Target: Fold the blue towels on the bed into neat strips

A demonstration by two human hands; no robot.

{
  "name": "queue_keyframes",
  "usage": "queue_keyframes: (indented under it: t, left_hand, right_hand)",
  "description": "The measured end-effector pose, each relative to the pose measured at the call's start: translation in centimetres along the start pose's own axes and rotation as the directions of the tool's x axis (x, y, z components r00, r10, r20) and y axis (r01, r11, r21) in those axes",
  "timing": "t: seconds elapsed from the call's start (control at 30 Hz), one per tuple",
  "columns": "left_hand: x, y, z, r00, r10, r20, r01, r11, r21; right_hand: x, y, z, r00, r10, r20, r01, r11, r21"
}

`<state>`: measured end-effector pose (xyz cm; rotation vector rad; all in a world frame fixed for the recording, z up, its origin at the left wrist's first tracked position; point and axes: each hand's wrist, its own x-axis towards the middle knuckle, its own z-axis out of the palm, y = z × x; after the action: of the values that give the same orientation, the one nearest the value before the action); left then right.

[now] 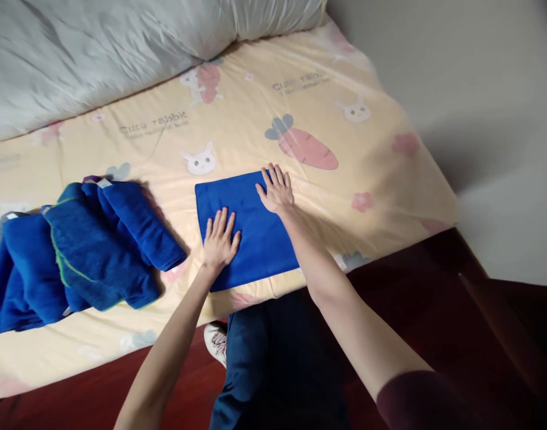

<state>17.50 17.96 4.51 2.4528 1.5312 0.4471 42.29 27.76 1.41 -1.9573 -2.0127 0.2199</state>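
A flat blue cloth (251, 239), roughly square, lies on the bed near its front edge. My left hand (220, 242) rests palm down on the cloth's left part, fingers spread. Palm down too, my right hand (277, 190) presses on the far right corner, its fingertips reaching about the cloth's far edge. Neither hand grips anything. To the left of them sits a heap of folded blue towels (31, 263), with white tags showing on some. One darker towel with green edging (98, 257) lies across the heap.
The bed (237, 137) has a cream sheet printed with rabbits and carrots. A grey quilt (121, 54) is bunched along the far side. A pale wall (488, 119) stands at the right. Below the bed edge are dark red flooring (175, 364) and a white shoe (217, 341).
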Motion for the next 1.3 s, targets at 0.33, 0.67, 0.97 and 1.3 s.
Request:
queue_keyframes:
  t: [0.33,0.67,0.97,1.3]
  left_hand:
    - [-9.4,-4.9,-1.5,0.982,-0.178,-0.065,0.174,0.983,-0.059]
    - [-9.4,-4.9,-1.3,0.981,-0.176,-0.088,0.166,0.98,-0.111]
    - [-10.1,-4.5,-2.3,0.976,-0.189,-0.11,0.171,0.973,-0.154]
    - [-14.4,5.5,-1.9,0.987,0.156,0.037,-0.152,0.985,-0.087]
  right_hand:
    - [0.6,0.5,0.0,0.996,0.036,0.083,-0.036,0.999,-0.001]
    - [-11.5,-4.8,-3.9,0.948,-0.289,0.132,0.287,0.957,0.034]
    - [-22.2,0.7,-6.1,0.997,-0.004,-0.081,0.012,0.995,0.102]
    - [-26.9,-2.5,-6.8,0.923,-0.381,0.053,0.373,0.92,0.123]
